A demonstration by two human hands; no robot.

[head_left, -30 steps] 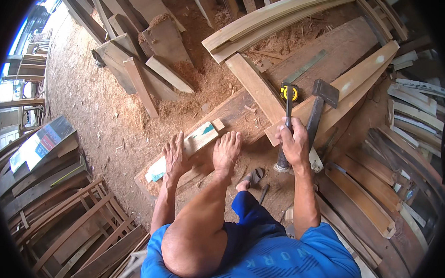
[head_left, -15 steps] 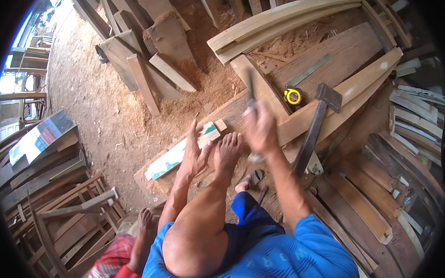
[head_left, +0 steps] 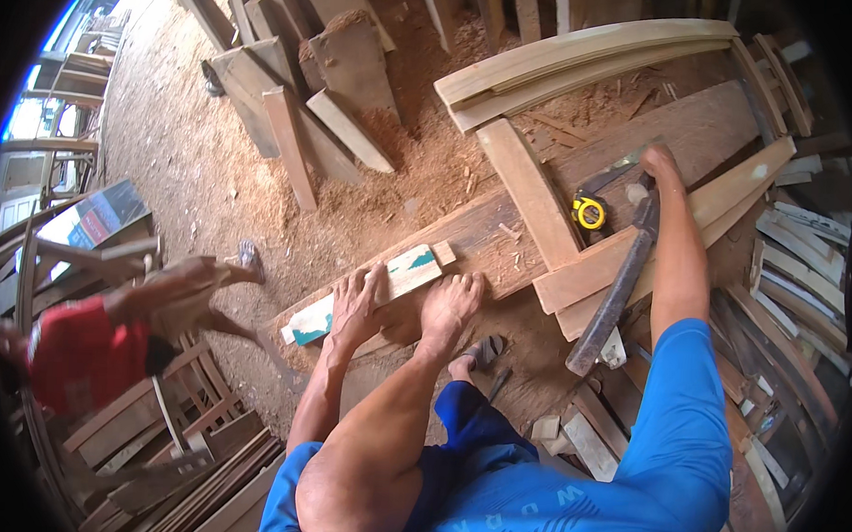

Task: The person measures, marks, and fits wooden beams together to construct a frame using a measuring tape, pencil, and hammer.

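The left hand (head_left: 354,306) lies flat, fingers spread, pressing down on a short pale wooden offcut with teal paint patches (head_left: 369,292). This offcut rests on a wide reddish plank (head_left: 474,235) on the sawdust floor; its long axis runs from lower left to upper right, with the square-cut end pointing up and right. A bare foot (head_left: 448,309) is planted just beside the hand, at the offcut's edge.

The right hand (head_left: 659,166) reaches far up and right, to the head end of a dark-handled tool (head_left: 618,282) lying across pale boards (head_left: 633,245); whether its fingers have closed on it cannot be told. A yellow tape measure (head_left: 589,213) sits near that hand. A person in red (head_left: 67,347) passes at the left.
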